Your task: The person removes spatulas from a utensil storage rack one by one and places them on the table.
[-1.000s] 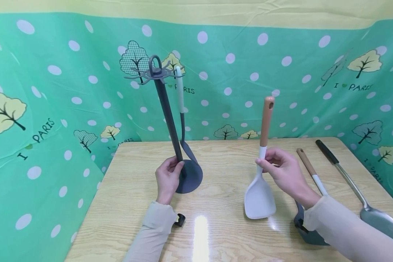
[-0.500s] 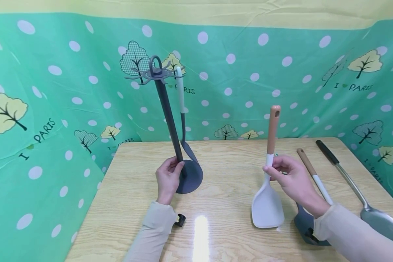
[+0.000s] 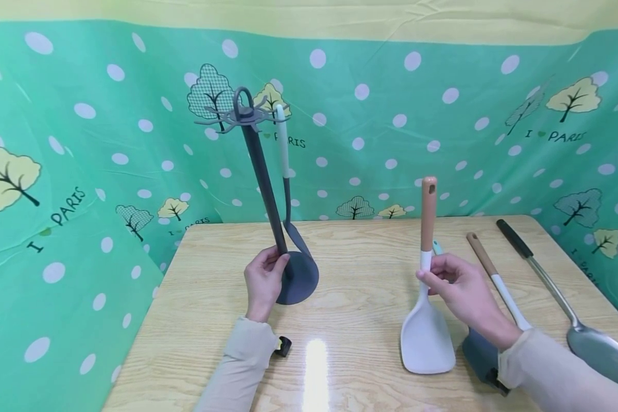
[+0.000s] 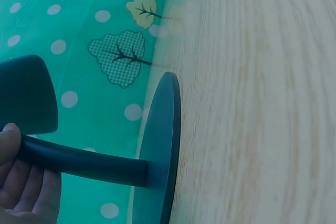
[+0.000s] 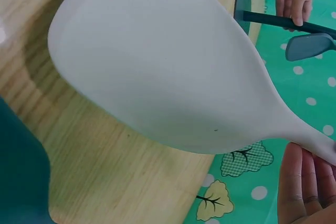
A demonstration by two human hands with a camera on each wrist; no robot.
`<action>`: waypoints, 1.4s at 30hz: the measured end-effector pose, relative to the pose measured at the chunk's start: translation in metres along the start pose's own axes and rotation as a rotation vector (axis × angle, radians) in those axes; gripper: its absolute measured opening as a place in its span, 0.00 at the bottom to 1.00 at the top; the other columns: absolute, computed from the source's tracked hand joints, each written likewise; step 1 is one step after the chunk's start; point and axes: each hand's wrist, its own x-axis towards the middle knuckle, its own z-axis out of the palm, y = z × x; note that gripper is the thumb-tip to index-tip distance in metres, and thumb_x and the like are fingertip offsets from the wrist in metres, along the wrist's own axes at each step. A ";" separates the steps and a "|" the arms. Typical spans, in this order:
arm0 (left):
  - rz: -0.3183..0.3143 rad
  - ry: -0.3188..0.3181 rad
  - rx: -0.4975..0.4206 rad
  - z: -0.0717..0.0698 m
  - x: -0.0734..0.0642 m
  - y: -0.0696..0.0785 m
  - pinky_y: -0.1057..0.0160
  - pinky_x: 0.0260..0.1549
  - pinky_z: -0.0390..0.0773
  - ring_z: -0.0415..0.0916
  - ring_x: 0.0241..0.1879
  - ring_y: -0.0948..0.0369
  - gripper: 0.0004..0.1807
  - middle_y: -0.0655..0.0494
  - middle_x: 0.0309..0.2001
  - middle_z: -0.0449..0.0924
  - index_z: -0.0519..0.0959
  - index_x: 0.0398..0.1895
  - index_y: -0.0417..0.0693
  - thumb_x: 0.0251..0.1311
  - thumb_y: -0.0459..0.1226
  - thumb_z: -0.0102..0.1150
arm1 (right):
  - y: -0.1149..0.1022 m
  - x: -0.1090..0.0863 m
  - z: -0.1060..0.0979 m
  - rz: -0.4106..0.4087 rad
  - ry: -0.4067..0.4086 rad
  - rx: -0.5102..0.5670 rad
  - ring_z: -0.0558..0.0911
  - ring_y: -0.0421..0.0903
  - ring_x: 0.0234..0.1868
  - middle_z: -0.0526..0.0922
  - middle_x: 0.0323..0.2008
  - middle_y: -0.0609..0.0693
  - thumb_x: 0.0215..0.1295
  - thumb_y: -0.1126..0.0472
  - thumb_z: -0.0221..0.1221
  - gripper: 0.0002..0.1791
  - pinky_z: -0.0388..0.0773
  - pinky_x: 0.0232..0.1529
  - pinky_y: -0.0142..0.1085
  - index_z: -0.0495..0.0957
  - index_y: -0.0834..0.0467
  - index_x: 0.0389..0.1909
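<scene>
My left hand [image 3: 264,283] grips the lower pole of a dark utensil stand [image 3: 264,177], just above its round base [image 4: 163,145]. From a hook on the stand's top ring hangs a dark spatula [image 3: 283,146] with a pale green handle; its blade also shows in the left wrist view. My right hand [image 3: 463,292] pinches a white spatula [image 3: 426,340] by its neck, below the brown handle. Its handle points up and its broad blade down. In the right wrist view the blade fills much of the frame, its shadow falling on the wood; whether it touches the table cannot be told.
Right of my right hand lie a brown-handled utensil with a white neck [image 3: 506,294] and a steel turner [image 3: 597,349] with a black handle. A dark-headed utensil [image 3: 479,349] is partly hidden by my right hand. Green dotted cloth [image 3: 340,131] hangs behind the wooden table [image 3: 350,320].
My right hand has moved right and nearer to me, lowering the white spatula with it. My left hand and the stand have stayed in place.
</scene>
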 end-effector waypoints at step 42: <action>0.020 0.001 0.008 0.000 0.000 -0.002 0.62 0.39 0.81 0.82 0.37 0.47 0.11 0.40 0.38 0.83 0.82 0.44 0.34 0.58 0.28 0.63 | 0.022 0.011 0.011 0.182 -0.080 -0.007 0.80 0.49 0.32 0.79 0.33 0.57 0.66 0.56 0.61 0.15 0.83 0.31 0.35 0.75 0.65 0.42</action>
